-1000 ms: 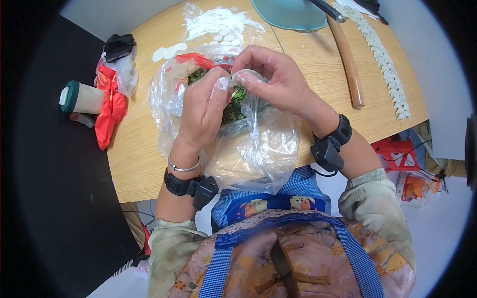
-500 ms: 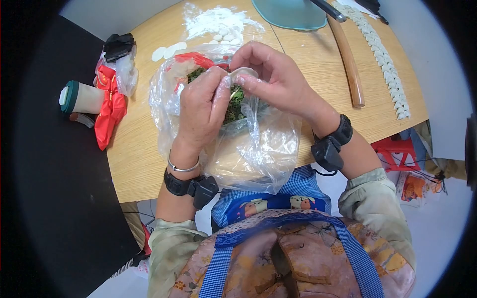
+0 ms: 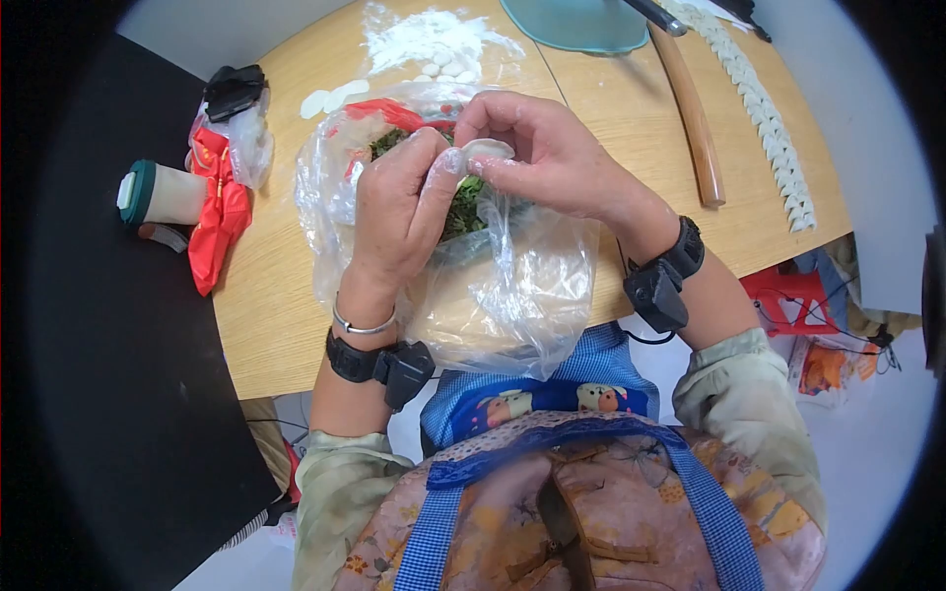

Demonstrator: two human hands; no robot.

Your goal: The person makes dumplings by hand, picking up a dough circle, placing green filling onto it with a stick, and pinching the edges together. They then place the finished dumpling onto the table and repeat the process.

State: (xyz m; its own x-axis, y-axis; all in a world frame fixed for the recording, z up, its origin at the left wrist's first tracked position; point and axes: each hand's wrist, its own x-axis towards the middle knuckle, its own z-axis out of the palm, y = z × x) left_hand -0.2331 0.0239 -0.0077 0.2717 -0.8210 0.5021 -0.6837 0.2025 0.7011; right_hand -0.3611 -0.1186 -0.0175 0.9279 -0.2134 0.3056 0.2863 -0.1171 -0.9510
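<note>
Between my two hands is a pale dumpling point(image 3: 488, 149), its wrapper folded and pinched at the edge. My left hand point(image 3: 404, 202) has its floury thumb and fingers closed on the near-left end of the wrapper. My right hand point(image 3: 542, 153) grips the other side, thumb below and fingers curled above. Beneath them lies a clear plastic bag point(image 3: 512, 295) holding chopped green filling point(image 3: 461, 209); my hands cover part of it. Whatever filling is inside the dumpling is hidden by my fingers.
Flour point(image 3: 434, 41), small dough pieces point(image 3: 448, 71) and flat wrappers point(image 3: 330, 98) lie at the back. A wooden rolling pin point(image 3: 690, 118) and a long row of finished dumplings point(image 3: 759, 113) are on the right. A teal container point(image 3: 581, 30) stands behind; a lidded cup point(image 3: 163, 192) is left.
The dumpling wrapper appears more folded over between my fingers. My right hand has shifted slightly, while my left stays nearly in place.
</note>
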